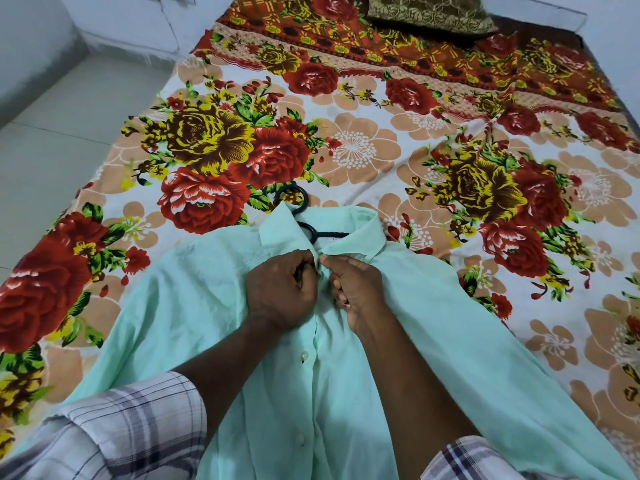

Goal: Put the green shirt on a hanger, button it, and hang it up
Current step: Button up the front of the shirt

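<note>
The pale green shirt [194, 306] lies front-up on the bed, collar pointing away from me. A black hanger [294, 202] sits inside it; its hook sticks out past the collar and a bit of its bar shows in the neck opening. My left hand [282, 292] pinches the left edge of the placket just below the collar. My right hand [356, 289] pinches the right edge against it, fingers curled. Two white buttons lower on the placket are visible; the spot between my fingertips is hidden.
The bed carries a flowered sheet [363, 150] in red, yellow and peach. A dark patterned pillow [429, 12] lies at the far end. Grey floor [52, 133] runs along the bed's left side.
</note>
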